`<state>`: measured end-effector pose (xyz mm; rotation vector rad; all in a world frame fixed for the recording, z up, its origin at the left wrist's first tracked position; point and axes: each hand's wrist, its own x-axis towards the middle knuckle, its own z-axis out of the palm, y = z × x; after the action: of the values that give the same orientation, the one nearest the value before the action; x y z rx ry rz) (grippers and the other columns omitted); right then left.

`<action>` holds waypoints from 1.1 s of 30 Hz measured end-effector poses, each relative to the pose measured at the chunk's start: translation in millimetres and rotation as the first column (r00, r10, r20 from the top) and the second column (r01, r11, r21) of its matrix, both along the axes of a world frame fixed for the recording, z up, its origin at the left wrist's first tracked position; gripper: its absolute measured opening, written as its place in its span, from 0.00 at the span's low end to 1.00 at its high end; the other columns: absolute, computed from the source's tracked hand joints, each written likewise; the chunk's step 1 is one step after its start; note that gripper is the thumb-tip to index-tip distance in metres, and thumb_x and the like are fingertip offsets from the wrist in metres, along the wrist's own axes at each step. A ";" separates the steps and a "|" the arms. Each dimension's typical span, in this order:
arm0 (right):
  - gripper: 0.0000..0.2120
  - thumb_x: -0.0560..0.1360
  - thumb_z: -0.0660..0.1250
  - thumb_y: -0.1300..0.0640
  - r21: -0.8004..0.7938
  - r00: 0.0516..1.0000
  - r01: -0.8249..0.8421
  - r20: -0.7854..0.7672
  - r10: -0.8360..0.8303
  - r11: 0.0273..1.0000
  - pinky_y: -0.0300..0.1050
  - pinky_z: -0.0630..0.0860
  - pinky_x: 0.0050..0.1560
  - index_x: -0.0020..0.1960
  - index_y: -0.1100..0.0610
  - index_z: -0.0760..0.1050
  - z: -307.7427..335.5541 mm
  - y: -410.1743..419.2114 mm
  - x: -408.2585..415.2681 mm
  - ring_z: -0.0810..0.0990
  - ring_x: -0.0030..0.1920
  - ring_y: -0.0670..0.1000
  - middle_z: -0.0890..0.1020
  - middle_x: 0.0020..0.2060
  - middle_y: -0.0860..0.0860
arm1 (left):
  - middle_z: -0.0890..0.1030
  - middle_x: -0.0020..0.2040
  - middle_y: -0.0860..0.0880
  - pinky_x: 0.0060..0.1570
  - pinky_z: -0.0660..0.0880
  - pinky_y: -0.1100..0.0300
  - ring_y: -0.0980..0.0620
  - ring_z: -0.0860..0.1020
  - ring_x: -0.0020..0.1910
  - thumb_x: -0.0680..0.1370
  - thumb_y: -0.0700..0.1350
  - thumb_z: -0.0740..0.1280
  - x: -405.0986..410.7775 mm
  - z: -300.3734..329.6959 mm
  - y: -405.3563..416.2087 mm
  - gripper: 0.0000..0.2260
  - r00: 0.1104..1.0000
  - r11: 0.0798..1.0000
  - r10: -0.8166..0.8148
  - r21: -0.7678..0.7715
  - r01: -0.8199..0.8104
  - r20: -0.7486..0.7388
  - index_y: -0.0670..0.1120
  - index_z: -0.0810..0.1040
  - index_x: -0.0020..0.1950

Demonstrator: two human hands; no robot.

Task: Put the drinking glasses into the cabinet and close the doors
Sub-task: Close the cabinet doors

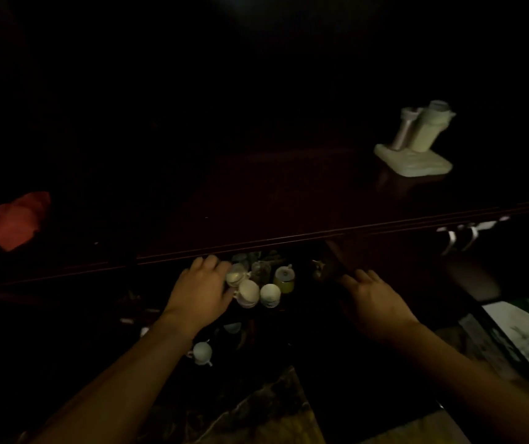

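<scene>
The scene is very dark. My left hand (202,290) reaches into the open cabinet (289,238) under its dark wooden top, thumb and fingers curled around a small drinking glass (236,277). Right beside that glass on the shelf stand white cups (269,294), a clear glass (260,270) and a yellow cup (284,278). My right hand (372,299) is at the right of the opening, fingers spread and holding nothing, close to a dark door edge (337,254). The doors themselves are barely visible.
A pale stand with two bottles (417,145) sits on the cabinet top at the right. A red object (13,219) lies at the far left. Metal handles (461,235) show at the right. A lower shelf holds a white cup (202,352). A patterned rug (256,411) lies below.
</scene>
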<state>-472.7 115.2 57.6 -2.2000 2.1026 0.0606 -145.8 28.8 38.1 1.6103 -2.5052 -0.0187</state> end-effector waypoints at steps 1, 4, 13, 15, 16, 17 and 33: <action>0.26 0.80 0.63 0.44 -0.001 0.999 0.040 0.006 -0.040 0.999 0.49 0.74 0.61 0.76 0.46 0.63 0.6 8.7 -12.7 0.73 0.64 0.55 0.74 0.65 0.51 | 0.72 0.65 0.48 0.57 0.73 0.50 0.45 0.70 0.63 0.77 0.58 0.64 -20.2 3.8 -8.5 0.26 0.999 0.999 -0.053 0.002 0.053 0.002 0.50 0.67 0.73; 0.31 0.79 0.63 0.40 0.036 0.977 0.210 0.031 -0.211 0.977 0.50 0.76 0.59 0.78 0.47 0.59 -1.0 38.7 -45.3 0.72 0.66 0.56 0.72 0.67 0.51 | 0.65 0.73 0.47 0.65 0.69 0.48 0.44 0.64 0.71 0.77 0.59 0.65 -83.0 11.0 -29.4 0.33 0.985 0.985 -0.173 0.008 0.173 0.024 0.49 0.58 0.79; 0.10 0.81 0.64 0.45 0.321 0.888 0.345 0.193 -0.418 0.882 0.37 0.70 0.33 0.45 0.48 0.73 -25.8 116.6 -86.0 0.77 0.35 0.45 0.76 0.36 0.44 | 0.49 0.81 0.44 0.75 0.52 0.37 0.38 0.49 0.79 0.74 0.65 0.65 -179.9 -2.0 -74.6 0.45 0.971 0.981 -0.146 0.158 0.117 0.188 0.49 0.45 0.81; 0.11 0.81 0.65 0.47 0.298 0.896 0.327 0.204 -0.395 0.897 0.36 0.68 0.31 0.41 0.46 0.71 -27.4 122.0 -81.4 0.74 0.32 0.43 0.73 0.34 0.44 | 0.51 0.81 0.43 0.75 0.53 0.38 0.38 0.50 0.79 0.74 0.64 0.65 -179.5 -7.8 -77.9 0.44 0.968 0.982 -0.157 0.135 0.132 0.195 0.48 0.46 0.81; 0.14 0.81 0.66 0.47 0.298 0.890 0.325 0.224 -0.397 0.898 0.35 0.66 0.30 0.38 0.44 0.68 -28.3 123.6 -78.4 0.72 0.30 0.41 0.72 0.32 0.43 | 0.52 0.81 0.43 0.75 0.54 0.39 0.38 0.51 0.78 0.74 0.64 0.65 -178.2 -10.0 -78.0 0.44 0.967 0.982 -0.166 0.120 0.145 0.194 0.48 0.47 0.81; 0.17 0.81 0.67 0.47 0.297 0.889 0.312 0.244 -0.388 0.903 0.33 0.64 0.29 0.36 0.43 0.65 -28.0 123.9 -73.7 0.70 0.29 0.40 0.71 0.32 0.42 | 0.52 0.81 0.44 0.75 0.54 0.39 0.39 0.52 0.78 0.75 0.63 0.65 -176.4 -11.4 -78.2 0.43 0.966 0.982 -0.175 0.103 0.158 0.188 0.48 0.48 0.81; 0.19 0.75 0.70 0.43 0.328 0.682 0.227 0.619 -0.390 0.917 0.32 0.74 0.37 0.59 0.54 0.75 -50.9 74.4 98.4 0.83 0.51 0.49 0.82 0.49 0.47 | 0.65 0.75 0.45 0.68 0.68 0.47 0.44 0.64 0.73 0.76 0.60 0.66 -55.2 -6.3 -61.8 0.36 0.972 0.973 -0.230 0.048 0.227 0.049 0.48 0.59 0.78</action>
<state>-374.3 189.6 6.7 -1.3846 1.8665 -0.4417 -201.0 -33.0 31.8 1.3442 -2.7363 -0.0572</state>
